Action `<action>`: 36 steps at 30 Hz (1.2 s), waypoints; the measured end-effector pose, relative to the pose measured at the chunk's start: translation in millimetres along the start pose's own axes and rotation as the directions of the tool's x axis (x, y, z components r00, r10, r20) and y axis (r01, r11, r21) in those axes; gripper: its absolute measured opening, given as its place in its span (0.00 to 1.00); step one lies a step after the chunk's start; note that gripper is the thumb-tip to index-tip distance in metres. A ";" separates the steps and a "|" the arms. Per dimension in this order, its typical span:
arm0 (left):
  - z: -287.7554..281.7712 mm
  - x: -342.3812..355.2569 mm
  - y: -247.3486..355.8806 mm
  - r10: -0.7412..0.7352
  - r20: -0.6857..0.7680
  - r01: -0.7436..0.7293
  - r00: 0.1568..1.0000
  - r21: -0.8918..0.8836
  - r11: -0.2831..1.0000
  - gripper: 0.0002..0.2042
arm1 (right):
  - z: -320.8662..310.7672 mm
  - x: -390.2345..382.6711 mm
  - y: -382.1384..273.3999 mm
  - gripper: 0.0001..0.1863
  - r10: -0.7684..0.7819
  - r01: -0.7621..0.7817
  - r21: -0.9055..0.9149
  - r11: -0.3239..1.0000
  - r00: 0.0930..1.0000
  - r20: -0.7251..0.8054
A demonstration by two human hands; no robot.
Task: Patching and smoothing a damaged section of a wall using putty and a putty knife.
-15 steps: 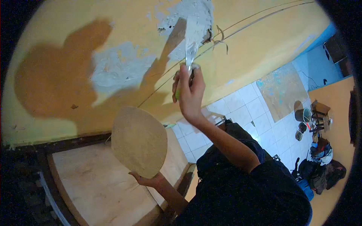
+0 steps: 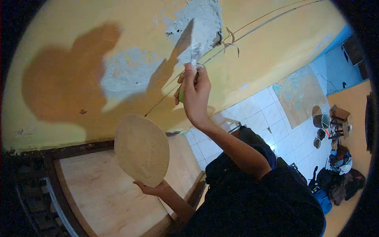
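My right hand (image 2: 196,93) is closed around the green handle of a putty knife (image 2: 194,52). Its metal blade points up the yellow wall (image 2: 272,51) and lies over a rough grey-white putty patch (image 2: 209,19); whether the edge touches the wall, I cannot tell. Lower down, my left hand (image 2: 152,189) grips a rounded tan board (image 2: 142,150) by its near edge, with the fingers mostly hidden behind it. Left of the knife is a second pale putty patch (image 2: 126,73), partly covered by my shadow.
Thin cables (image 2: 260,25) run across the wall beside the patch. Below the board is a wood-panelled surface (image 2: 102,189) with a dark frame. On the white tiled floor (image 2: 252,106) lie a stained sheet (image 2: 300,94), a bucket (image 2: 321,120) and a heap of bags and clothes (image 2: 339,177).
My right hand and the putty knife have shifted slightly left, and the blade has turned and come a little lower on the patch. The board has moved slightly left with my left hand.
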State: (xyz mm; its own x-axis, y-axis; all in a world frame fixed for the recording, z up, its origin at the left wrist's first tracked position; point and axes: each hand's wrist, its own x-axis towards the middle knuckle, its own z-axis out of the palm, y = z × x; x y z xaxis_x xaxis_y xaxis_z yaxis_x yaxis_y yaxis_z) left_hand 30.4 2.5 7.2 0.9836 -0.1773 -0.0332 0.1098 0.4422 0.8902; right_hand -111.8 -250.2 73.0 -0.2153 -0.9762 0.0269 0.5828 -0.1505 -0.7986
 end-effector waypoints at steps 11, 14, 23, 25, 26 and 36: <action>13.4 6.6 6.3 -0.018 0.057 0.021 0.998 -0.059 0.998 0.28 | -1.9 -21.2 -7.7 0.14 0.113 -0.112 -0.031 0.993 0.993 0.044; 19.2 8.4 5.2 -0.012 0.004 0.012 1.000 -0.017 1.000 0.28 | -3.1 4.1 -4.3 0.14 0.063 -0.060 -0.044 0.997 0.996 0.061; 13.7 18.3 -1.1 -0.021 0.088 0.025 0.996 -0.045 0.999 0.29 | -5.1 -20.7 -1.9 0.12 0.099 -0.094 -0.082 0.992 0.994 0.056; 15.8 13.8 0.6 -0.015 0.092 0.018 0.996 -0.028 0.999 0.29 | -5.5 0.8 -4.5 0.12 0.049 -0.046 -0.061 0.997 0.997 0.060; 15.8 11.6 0.1 -0.015 0.103 0.016 0.995 -0.008 1.000 0.30 | -6.2 5.6 -5.0 0.12 -0.002 0.004 -0.040 0.999 0.999 0.054; 2.9 11.5 -7.5 -0.019 0.115 0.020 0.993 -0.006 1.000 0.31 | -19.0 -13.0 4.0 0.11 -0.095 0.185 -0.424 0.887 0.970 0.226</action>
State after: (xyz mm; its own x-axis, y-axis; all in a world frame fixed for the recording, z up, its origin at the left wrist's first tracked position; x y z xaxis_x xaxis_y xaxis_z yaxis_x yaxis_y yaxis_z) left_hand 40.5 -5.4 1.4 0.9585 -0.2851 0.0023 0.1299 0.4439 0.8866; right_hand -121.6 -235.1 58.0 -0.0872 -0.9675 0.2375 0.1447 -0.2482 -0.9578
